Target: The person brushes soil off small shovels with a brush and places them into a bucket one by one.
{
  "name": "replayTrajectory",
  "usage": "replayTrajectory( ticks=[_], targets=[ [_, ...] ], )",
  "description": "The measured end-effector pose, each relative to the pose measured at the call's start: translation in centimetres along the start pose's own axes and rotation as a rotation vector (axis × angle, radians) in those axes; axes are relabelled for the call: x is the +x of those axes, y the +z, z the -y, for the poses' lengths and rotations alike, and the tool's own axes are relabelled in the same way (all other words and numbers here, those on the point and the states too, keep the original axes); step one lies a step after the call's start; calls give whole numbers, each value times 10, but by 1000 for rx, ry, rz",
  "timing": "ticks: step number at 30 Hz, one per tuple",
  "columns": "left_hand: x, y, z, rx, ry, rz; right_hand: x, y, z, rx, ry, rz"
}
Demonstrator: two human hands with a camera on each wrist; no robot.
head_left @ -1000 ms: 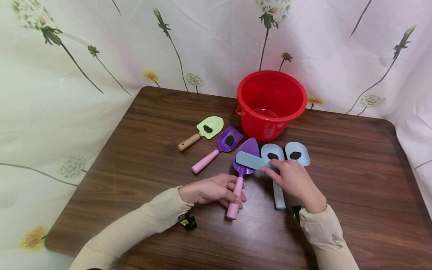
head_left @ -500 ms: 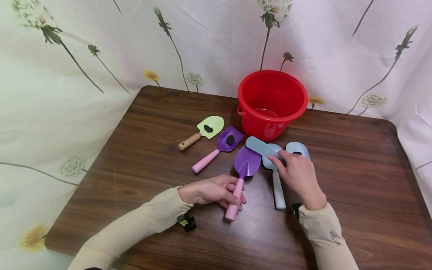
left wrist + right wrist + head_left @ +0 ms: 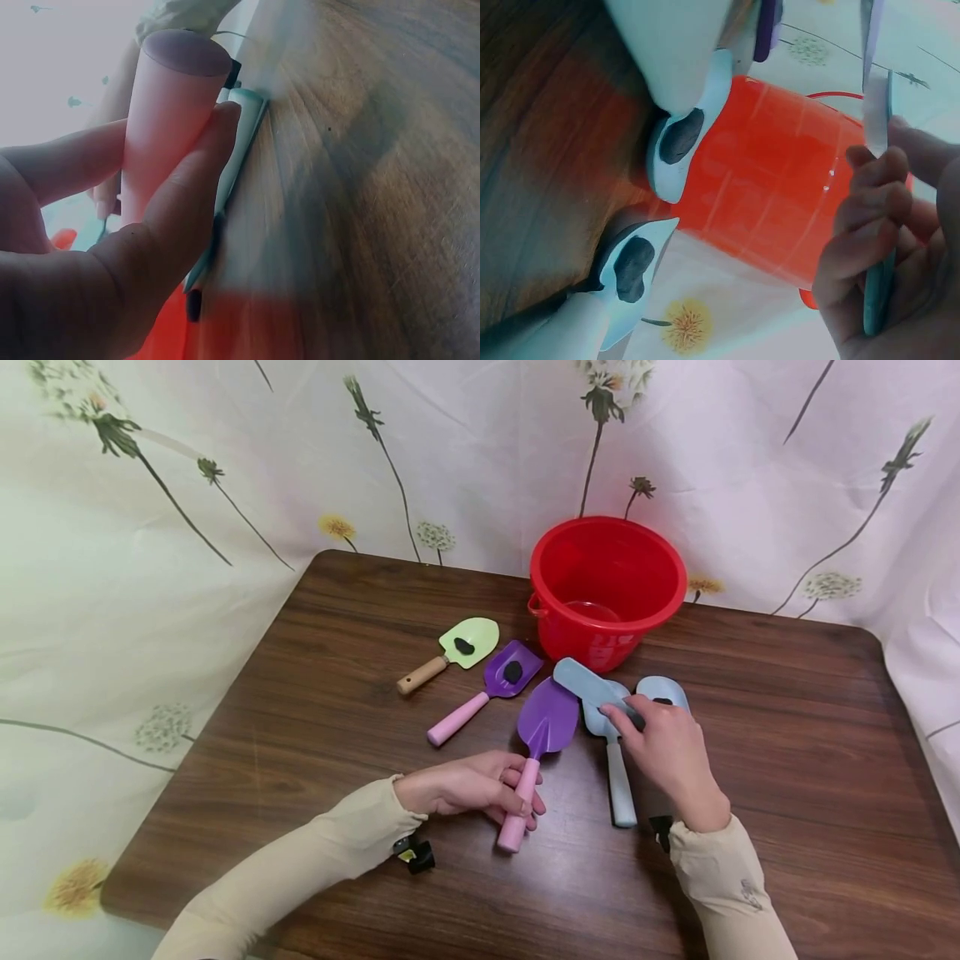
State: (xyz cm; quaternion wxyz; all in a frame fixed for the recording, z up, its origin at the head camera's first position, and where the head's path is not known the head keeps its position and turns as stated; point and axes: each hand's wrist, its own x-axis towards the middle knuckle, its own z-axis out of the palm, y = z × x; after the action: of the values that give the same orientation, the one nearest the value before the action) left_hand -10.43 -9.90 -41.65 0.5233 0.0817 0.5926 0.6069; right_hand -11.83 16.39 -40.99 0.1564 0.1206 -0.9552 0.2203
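My left hand [image 3: 480, 783] grips the pink handle of a purple pointed trowel [image 3: 551, 718], its blade angled away from me. The same pink handle [image 3: 169, 112] fills the left wrist view, between thumb and fingers. My right hand [image 3: 667, 743] holds a narrow light-blue trowel [image 3: 581, 681] by its handle, with the blade across the purple trowel's tip. In the right wrist view its teal handle end [image 3: 877, 300] sticks out below the curled fingers. Beneath it lies a light-blue trowel [image 3: 619, 785], partly covered. Whether the two held blades touch is unclear.
A red bucket [image 3: 585, 639] stands behind the held blades. To the left lie a green trowel [image 3: 483, 633] and a square purple trowel [image 3: 495, 685], each bearing a dark lump. Another light-blue trowel [image 3: 663, 687] with a dark lump lies right of the bucket's front, partly behind my hand.
My right hand has moved the narrow trowel from over the middle of the purple blade to its tip, up and right towards the bucket. The left hand has barely moved.
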Motion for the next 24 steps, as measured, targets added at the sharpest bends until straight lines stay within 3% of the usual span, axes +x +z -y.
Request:
replayTrajectory(
  ticks=[10,19,24],
  targets=[
    [1,-2,-6,16,22,-8,-4,-3,11,113,-216,259],
    [1,-1,-6,40,2,-18,-5,-1,12,123,-154,371],
    [0,0,-6,44,-6,-12,-4,0,10,79,-147,334]
  ],
)
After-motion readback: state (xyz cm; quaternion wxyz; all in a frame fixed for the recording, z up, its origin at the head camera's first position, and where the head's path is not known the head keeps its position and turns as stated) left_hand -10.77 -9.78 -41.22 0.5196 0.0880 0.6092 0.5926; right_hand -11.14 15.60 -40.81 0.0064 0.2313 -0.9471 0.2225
